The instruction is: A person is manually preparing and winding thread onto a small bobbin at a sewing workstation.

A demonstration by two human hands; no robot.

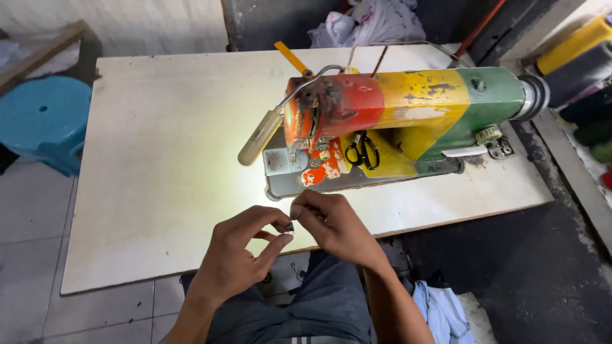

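stool [43,124], blue plastic, far left on tiled floor beside the table; not involved.
table [159,159], pale board top, bare on its left half, front edge just above the person's lap.
left hand [239,255], at the table's front edge, thumb and forefinger pinched narrow on a small dark metal part [289,226].
small dark metal part, held between both hands, over the table edge; too small to identify. risk, judged: it sits above the gap between table and lap, so a slipped pinch would likely drop it to the floor, among the fabric scraps [440,309] below.
right hand [331,223], fingertips closed on the same part from the other side.
lamp [260,137], lit, glare on the board may hide fine detail.
sewing machine [395,121], worn red, yellow and green paint, behind the hands; needle area near, a hazard if the hands drift forward.
scissors [362,151], black-handled, resting on the machine bed.
thread cones [583,76], far right.
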